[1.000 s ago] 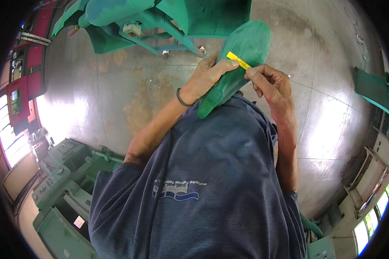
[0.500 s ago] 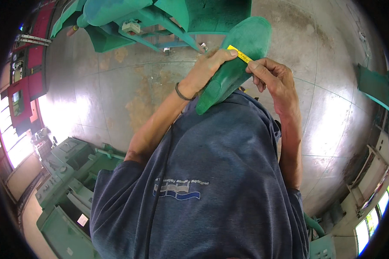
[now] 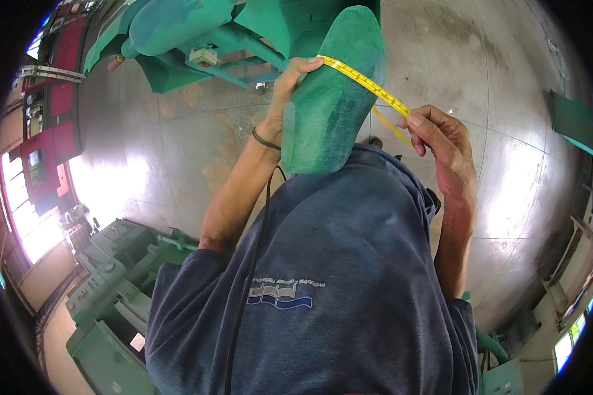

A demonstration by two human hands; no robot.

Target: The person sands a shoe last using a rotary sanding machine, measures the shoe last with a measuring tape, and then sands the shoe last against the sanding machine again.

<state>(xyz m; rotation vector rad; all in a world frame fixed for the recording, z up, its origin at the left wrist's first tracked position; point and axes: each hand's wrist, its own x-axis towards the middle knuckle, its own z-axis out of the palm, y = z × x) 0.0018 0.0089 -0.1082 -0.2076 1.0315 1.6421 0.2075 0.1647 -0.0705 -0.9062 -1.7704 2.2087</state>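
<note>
A green shoe last (image 3: 329,112) is held up in front of my chest, its rounded toe pointing away from me. My left hand (image 3: 291,82) grips its left side, with the thumb pressing one end of a yellow tape measure (image 3: 369,85) onto its edge. From there the tape runs across the upturned face and past the right edge. My right hand (image 3: 438,135) pinches the tape just off the last's right side. A loose yellow length hangs behind, between the last and my right fingers. The left fingers are mostly hidden beneath the last.
Beyond the last stands a large green machine (image 3: 178,39). Another green machine (image 3: 112,296) is at my lower left. A green panel (image 3: 575,122) shows at the far right. A thin black cord (image 3: 247,289) hangs down my shirt front. Grey floor (image 3: 501,158) surrounds me.
The last has turned to show a broader face and shifted slightly left and away. My right hand has moved right and down, and a longer stretch of tape now lies between the hands.
</note>
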